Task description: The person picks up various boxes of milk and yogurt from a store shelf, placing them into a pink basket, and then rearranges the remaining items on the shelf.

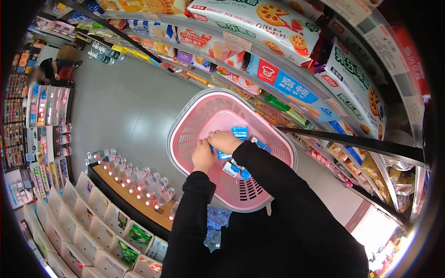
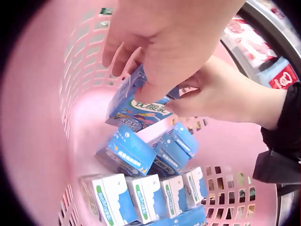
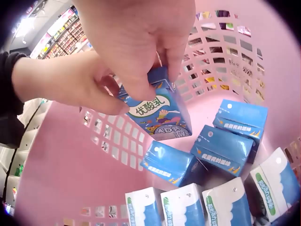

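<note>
Two hands work together on one carton [image 3: 162, 110] inside the single pink basket [image 3: 70, 165] — the left hand [image 1: 202, 155] pinches it between thumb and curled fingers, and the right hand [image 1: 225, 140] grips it from the other side in the same way. Near it, three blue cartons [image 3: 221, 148] lie in the basket, and next to these stand four white cartons [image 3: 227, 202] in a rough row — whether the held one touches the floor [image 3: 204, 110] cannot be told.
</note>
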Demonstrator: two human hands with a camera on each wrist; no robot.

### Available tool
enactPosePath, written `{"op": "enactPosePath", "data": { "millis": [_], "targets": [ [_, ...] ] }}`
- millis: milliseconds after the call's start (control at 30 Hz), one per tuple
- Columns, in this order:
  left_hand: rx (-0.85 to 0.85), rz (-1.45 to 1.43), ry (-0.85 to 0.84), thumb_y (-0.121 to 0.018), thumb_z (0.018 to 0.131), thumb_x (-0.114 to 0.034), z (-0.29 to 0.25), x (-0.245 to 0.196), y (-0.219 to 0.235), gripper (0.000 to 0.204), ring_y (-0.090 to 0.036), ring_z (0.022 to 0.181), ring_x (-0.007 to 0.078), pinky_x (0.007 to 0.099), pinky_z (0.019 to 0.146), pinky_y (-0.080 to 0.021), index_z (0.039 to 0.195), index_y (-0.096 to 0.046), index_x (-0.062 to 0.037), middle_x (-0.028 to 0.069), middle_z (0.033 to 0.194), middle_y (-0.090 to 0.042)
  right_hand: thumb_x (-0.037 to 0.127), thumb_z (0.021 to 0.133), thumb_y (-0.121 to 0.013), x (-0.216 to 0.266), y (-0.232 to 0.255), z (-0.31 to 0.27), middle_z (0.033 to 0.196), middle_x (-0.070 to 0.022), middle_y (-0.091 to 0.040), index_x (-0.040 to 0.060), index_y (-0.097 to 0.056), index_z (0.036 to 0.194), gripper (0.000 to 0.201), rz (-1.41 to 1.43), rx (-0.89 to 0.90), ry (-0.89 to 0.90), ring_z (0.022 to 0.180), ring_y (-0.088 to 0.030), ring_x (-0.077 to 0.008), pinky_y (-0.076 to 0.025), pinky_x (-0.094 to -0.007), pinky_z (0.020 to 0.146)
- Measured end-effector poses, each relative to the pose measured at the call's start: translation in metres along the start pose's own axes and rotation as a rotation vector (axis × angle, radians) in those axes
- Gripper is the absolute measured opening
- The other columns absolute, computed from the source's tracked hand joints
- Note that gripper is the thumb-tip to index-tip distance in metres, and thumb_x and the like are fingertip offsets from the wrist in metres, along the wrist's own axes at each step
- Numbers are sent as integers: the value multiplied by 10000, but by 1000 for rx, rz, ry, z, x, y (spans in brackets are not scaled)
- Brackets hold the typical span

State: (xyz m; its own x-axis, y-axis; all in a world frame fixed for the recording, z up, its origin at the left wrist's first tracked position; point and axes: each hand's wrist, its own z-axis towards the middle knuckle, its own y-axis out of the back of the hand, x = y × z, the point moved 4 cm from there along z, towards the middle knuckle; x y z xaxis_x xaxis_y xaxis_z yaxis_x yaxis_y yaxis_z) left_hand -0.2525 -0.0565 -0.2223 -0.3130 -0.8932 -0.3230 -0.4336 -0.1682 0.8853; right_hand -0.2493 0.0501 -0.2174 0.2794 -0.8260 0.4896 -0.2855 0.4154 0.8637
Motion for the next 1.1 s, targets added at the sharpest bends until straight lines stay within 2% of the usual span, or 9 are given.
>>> {"op": "enactPosePath", "data": {
  "millis": [333, 433, 500, 600, 700, 767, 833, 933, 1100],
  "targets": [
    [205, -284, 219, -678, 678, -105, 10, 30, -72, 589, -567, 988, 390, 437, 803, -468, 1203, -428, -15, 224, 1087, -582, 139, 780, -538, -12, -61, -4, 942, -80, -588, 51, -611, 942, 198, -46, 24, -175, 901, -591, -218, -513, -322, 729],
    [193, -521, 106, -671, 654, -86, 7, 27, -55, 764, -516, 1113, 363, 390, 897, -437, 1314, -311, 45, 261, 1181, -523, 135, 774, -534, -15, -33, -18, 918, -100, -597, 22, -571, 964, 225, -34, -64, -186, 897, -595, -238, -511, -342, 722],
    [342, -336, 220, -670, 633, -87, 3, 30, -47, 881, -446, 1206, 332, 352, 971, -387, 1361, -204, 81, 292, 1257, -450, 123, 789, -513, -17, -8, -41, 970, -136, -595, 7, -567, 979, 229, 55, 10, -152, 894, -598, -291, -502, -386, 738],
    [273, -156, 21, -654, 705, -174, -9, 18, -22, 752, -471, 1125, 402, 435, 921, -418, 1334, -280, -2, 253, 1226, -462, 67, 798, -469, -5, 61, -103, 872, -199, -623, 29, -604, 956, 212, 380, 156, -186, 829, -619, -332, -476, -419, 703],
    [247, -79, -363, -615, 743, -262, -20, -34, 13, 574, -512, 1052, 380, 454, 868, -433, 1232, -433, -21, 238, 1106, -542, 101, 822, -504, 11, 120, -195, 924, -182, -613, 43, -576, 1030, 227, 663, 149, -251, 881, -592, -329, -463, -412, 759],
    [373, -19, -656, -606, 753, -298, -47, -125, 79, 548, -537, 1003, 380, 458, 825, -448, 1206, -464, -24, 219, 1041, -573, 99, 828, -518, 19, 150, -259, 965, -186, -596, 19, -555, 1049, 238, 465, 100, -157, 924, -570, -329, -452, -404, 787],
    [423, 137, -625, -629, 743, -335, -82, -199, 133, 550, -559, 953, 374, 461, 802, -455, 1185, -483, -41, 212, 1033, -577, 106, 833, -529, 36, 196, -310, 982, -176, -584, 4, -536, 1064, 252, 431, -4, -23, 921, -561, -335, -447, -407, 791],
    [13, 224, -1009, -620, 781, -267, -153, -318, 217, 469, -554, 973, 337, 421, 803, -445, 1171, -488, -44, 189, 1083, -556, 125, 836, -537, 82, 322, -385, 1025, -149, -567, 22, -511, 1096, 281, 160, -167, -138, 918, -562, -327, -451, -402, 779],
    [70, -69, -1582, -649, 767, -112, -245, -468, 309, 424, -549, 939, 309, 399, 843, -428, 1165, -516, -48, 107, 1023, -600, -11, 710, -542, 146, 494, -509, 823, -121, -537, 39, -559, 979, 274, -464, -826, -227, 780, -566, -290, -478, -368, 656]
  ]
}}
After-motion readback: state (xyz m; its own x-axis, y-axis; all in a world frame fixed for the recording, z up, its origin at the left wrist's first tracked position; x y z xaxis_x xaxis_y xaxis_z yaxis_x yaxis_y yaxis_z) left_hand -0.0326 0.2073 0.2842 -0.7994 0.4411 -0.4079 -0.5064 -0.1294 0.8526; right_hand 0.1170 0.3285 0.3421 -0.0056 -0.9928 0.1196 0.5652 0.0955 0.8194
